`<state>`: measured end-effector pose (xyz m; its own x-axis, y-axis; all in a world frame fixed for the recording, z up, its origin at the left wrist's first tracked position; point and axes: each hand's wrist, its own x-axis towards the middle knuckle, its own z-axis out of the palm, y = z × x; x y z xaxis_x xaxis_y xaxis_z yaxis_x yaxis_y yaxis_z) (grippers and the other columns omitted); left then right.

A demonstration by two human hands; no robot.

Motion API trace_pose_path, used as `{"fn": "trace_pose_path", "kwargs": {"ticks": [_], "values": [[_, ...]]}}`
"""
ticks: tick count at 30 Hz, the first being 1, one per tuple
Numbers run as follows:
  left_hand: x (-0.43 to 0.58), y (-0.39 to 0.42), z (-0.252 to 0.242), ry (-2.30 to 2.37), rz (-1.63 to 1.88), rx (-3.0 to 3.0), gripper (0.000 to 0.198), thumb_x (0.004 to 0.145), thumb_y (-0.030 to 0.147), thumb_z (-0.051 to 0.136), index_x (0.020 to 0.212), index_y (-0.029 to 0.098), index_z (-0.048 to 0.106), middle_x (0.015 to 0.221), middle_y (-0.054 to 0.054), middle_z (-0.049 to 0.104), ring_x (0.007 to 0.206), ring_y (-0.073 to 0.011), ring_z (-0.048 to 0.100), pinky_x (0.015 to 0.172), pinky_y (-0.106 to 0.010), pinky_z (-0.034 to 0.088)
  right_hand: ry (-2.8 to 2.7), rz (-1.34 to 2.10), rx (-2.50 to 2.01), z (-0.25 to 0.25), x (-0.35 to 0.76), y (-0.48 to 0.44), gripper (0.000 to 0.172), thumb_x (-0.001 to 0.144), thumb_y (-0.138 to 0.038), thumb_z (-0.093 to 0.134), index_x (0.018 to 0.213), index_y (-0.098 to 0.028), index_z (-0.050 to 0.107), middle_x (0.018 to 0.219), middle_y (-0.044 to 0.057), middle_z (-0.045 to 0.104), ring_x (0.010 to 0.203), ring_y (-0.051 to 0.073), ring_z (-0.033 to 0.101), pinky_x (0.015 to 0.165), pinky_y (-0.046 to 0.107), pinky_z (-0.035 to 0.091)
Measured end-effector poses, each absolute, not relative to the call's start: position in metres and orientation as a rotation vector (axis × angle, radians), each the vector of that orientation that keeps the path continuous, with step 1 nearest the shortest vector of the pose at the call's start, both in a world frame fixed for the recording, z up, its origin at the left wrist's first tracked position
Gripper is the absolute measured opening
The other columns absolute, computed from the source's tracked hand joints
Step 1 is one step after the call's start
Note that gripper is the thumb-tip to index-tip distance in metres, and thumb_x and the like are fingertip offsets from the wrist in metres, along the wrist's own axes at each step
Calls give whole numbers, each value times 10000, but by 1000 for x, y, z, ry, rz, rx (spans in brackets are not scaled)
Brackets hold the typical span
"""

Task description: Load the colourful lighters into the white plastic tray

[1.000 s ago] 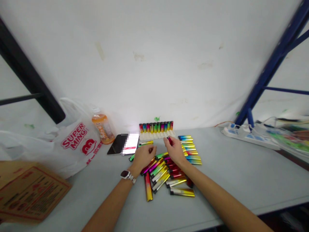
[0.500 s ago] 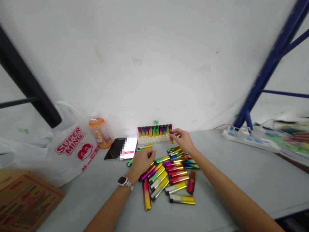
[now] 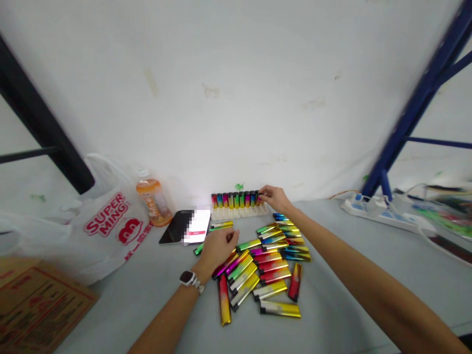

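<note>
My right hand (image 3: 275,197) is at the right end of a row of shiny multicoloured lighters (image 3: 236,200). Its fingertips pinch a lighter (image 3: 260,199), mostly covered by the fingers. The row stands upright in a white rack (image 3: 239,213) with open holes along its front. My left hand (image 3: 220,246) rests with curled fingers at the left side of a loose heap of lighters (image 3: 273,265). Whatever lies under those fingers is hidden. Green-and-gold lighters (image 3: 222,225) lie just beyond my left hand.
Left of the rack lie a phone-like device (image 3: 184,227) with a lit screen, an orange drink bottle (image 3: 154,201), a white plastic bag (image 3: 110,231) and a cardboard box (image 3: 40,305). A white power strip (image 3: 381,214) lies at the right, beside a blue metal post (image 3: 409,108).
My right hand has moved back from the rack's front right corner to the right end of the standing row, still pinching a lighter. My left hand stays in place.
</note>
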<state>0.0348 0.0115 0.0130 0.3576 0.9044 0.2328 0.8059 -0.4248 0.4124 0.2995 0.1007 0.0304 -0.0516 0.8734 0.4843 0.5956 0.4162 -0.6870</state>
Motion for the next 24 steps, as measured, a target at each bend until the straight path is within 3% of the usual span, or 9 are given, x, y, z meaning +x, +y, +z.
{"fn": "trace_pose_path", "kwargs": {"ticks": [6, 11, 15, 21, 24], "values": [[33, 11, 12, 1533, 630, 2391, 435, 947, 439, 398, 644, 185, 578, 608, -7, 592, 566, -122, 489, 570, -264, 207, -1887, 309, -1389, 43, 298, 103, 150, 787, -156, 652, 913, -154, 734, 806, 29, 733, 745, 158, 657, 745, 266, 495], [34, 12, 12, 1543, 624, 2390, 443, 947, 444, 394, 649, 184, 594, 615, -12, 604, 573, -128, 502, 573, -263, 215, -2001, -58, -1582, 48, 292, 91, 258, 903, -265, 577, 1081, -196, 751, 1030, 81, 658, 849, 169, 633, 797, 265, 462], [34, 13, 12, 1530, 628, 2397, 448, 948, 448, 390, 652, 186, 600, 624, -14, 613, 584, -132, 514, 575, -263, 219, -2073, -277, -1755, 38, 285, 77, 401, 980, -333, 429, 1331, -275, 614, 1109, 97, 571, 896, 197, 609, 790, 287, 443], [34, 11, 13, 1541, 618, 2431, 445, 950, 450, 383, 646, 188, 575, 609, -8, 597, 558, -129, 491, 569, -265, 205, -2148, -287, -1813, 24, 284, 65, 558, 1007, -352, 348, 1549, -234, 285, 1089, 128, 540, 914, 234, 589, 835, 335, 428], [35, 11, 14, 1554, 612, 2455, 447, 949, 456, 380, 641, 188, 564, 594, -8, 582, 534, -129, 467, 561, -271, 194, -2123, -218, -1789, 24, 297, 59, 525, 993, -246, 339, 1517, -213, 346, 1121, 127, 553, 940, 222, 598, 859, 327, 427]]}}
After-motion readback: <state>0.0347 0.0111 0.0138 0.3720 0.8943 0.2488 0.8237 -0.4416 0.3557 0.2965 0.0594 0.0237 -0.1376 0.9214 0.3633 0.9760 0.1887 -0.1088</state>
